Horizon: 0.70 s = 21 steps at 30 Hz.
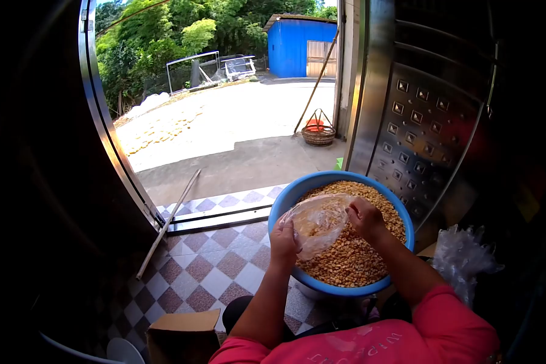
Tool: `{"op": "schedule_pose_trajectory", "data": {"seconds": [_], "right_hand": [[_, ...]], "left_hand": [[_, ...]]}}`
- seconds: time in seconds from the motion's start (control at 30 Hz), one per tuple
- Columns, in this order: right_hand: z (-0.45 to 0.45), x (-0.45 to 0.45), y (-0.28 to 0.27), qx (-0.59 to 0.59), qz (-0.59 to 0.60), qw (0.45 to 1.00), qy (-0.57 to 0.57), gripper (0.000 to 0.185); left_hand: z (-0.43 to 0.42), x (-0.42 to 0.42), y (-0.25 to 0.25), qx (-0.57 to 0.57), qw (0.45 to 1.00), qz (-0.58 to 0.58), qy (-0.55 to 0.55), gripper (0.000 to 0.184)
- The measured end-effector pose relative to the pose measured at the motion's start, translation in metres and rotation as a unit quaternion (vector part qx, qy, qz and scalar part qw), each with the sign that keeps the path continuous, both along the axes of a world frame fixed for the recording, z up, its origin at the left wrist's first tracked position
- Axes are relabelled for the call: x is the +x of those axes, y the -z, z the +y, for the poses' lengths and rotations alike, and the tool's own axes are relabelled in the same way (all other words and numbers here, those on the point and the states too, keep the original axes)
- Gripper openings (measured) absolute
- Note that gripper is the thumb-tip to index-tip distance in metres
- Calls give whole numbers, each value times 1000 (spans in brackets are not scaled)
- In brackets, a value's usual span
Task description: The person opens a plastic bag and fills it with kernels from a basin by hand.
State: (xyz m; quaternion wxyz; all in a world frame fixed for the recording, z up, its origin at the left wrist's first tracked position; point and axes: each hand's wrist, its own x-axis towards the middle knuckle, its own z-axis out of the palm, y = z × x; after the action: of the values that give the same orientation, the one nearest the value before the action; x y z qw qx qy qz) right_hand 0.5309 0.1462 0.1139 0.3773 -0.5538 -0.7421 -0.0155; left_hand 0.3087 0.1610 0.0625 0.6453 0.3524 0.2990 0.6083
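A large blue basin (409, 230) stands in front of me, holding a heap of yellow corn kernels (352, 261). Over the kernels I stretch a clear plastic bag (323, 225) between both hands. My left hand (284, 241) grips the bag's left side near the basin's rim. With closed fingers, my right hand (365, 217) pinches the bag's right edge. Some kernels show through the thin plastic; whether they are inside the bag or beneath it I cannot tell.
A bunch of clear plastic bags (464, 258) lies to the right. An opened cardboard box (183, 337) sits at lower left. A pale stick (170, 224) leans across the doorsill (224, 218). Outside are a wicker basket (318, 137), a pole (316, 85) and a blue shed (288, 51).
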Motion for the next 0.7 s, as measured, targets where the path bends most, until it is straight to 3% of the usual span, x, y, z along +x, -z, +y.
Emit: {"op": "schedule_pose_trajectory", "data": {"seconds": [0.07, 0.2, 0.27, 0.3, 0.37, 0.6, 0.7], "right_hand": [[0, 19, 9, -42, -58, 994, 82, 14], [-1, 33, 42, 3, -173, 980, 93, 21], [-8, 22, 40, -47, -202, 975, 74, 25], [-12, 15, 37, -48, -201, 976, 75, 25], [-17, 3, 31, -164, -151, 972, 79, 26], [-20, 7, 27, -148, -83, 983, 63, 23], [-16, 12, 30, -134, -32, 990, 5, 21]], "left_hand": [[-1, 0, -3, 8, 1000, 1, -13, 21], [-1, 0, -3, 22, 999, -16, -17, 21], [-1, 1, -3, 25, 999, -17, -16, 22], [-1, 2, -3, 25, 999, -12, -26, 22], [0, 3, -2, 25, 999, -7, -36, 23], [6, 1, 11, 76, 997, 23, -15, 29], [10, 8, 17, 79, 996, 30, -33, 30]]}}
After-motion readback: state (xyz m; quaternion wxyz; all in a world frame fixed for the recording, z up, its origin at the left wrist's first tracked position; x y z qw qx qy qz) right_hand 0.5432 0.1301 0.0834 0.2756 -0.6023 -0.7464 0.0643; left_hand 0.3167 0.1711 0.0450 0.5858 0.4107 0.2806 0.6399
